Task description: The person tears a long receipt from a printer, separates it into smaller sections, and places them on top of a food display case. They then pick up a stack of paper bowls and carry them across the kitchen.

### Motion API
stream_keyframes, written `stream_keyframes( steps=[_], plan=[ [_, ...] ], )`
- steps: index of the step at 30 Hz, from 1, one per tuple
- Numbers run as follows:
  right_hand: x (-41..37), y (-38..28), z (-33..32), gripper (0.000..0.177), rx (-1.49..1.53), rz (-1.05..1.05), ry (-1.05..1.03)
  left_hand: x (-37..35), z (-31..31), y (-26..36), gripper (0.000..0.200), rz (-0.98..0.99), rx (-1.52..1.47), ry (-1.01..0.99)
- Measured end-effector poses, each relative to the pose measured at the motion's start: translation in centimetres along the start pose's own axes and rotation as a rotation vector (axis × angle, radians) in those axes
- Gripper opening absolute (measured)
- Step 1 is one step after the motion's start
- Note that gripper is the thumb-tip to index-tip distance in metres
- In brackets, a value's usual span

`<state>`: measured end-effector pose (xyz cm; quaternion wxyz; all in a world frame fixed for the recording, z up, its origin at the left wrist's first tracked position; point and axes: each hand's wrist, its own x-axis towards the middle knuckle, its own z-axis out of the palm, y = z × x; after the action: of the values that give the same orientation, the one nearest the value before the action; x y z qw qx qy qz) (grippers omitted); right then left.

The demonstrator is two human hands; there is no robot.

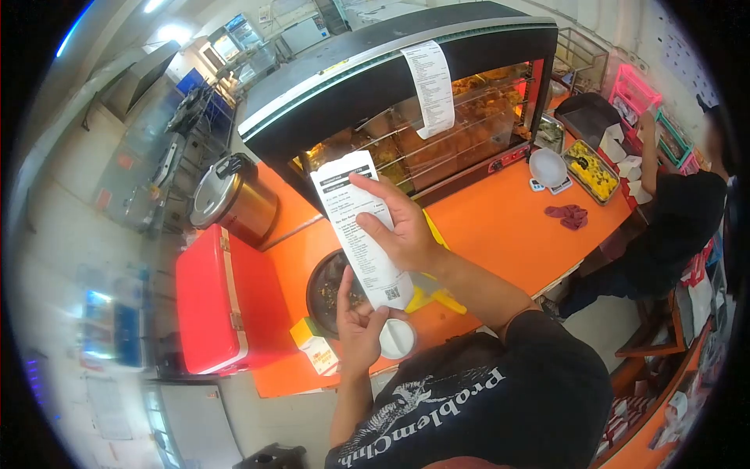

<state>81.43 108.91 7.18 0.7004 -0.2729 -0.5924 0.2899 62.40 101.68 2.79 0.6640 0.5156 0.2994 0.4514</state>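
A black-fronted heated display cabinet [344, 117], food glowing behind its glass, stands on the orange counter [500, 219], a printed strip [428, 86] hanging down its front. At the right, a co-worker [687, 211] in black bends beside the counter. Next comes the red cool box [215, 301] at the counter's left end, then the metal pot [244, 205] behind it. The long printed slip [353, 246] (a QR code sits near its lower end) is held up above the counter, partly covering a round dark pan [319, 301]. The right hand [402, 230] is half spread, thumb and forefinger over the slip's face; whether it grips I cannot tell. The left hand [359, 324], loosely curled, pinches the slip's lower end, one finger stretched up its left edge. Smaller still are the tray of yellow food [591, 173], a yellow-and-white carton [319, 352] near the left hand, a round white lid [397, 339] and a crumpled dark-red cloth [568, 216].
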Motion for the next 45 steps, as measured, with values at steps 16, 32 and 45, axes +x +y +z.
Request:
stream_keyframes(
  steps=[16,32,45],
  plan=[
    [0.7,-1.6,-3.8,0.058,0.158,-0.043,-0.035,0.4,4.0,0.0,0.087,-0.030,0.057,-0.001],
    [2.8,-1.0,-4.2,0.070,0.233,0.078,-0.104,2.2,3.6,-0.5,0.085,0.033,0.030,-0.003],
    [3.9,0.2,-3.9,0.070,0.354,0.106,-0.115,2.9,2.8,0.1,0.084,0.000,0.083,-0.005]
  ],
)
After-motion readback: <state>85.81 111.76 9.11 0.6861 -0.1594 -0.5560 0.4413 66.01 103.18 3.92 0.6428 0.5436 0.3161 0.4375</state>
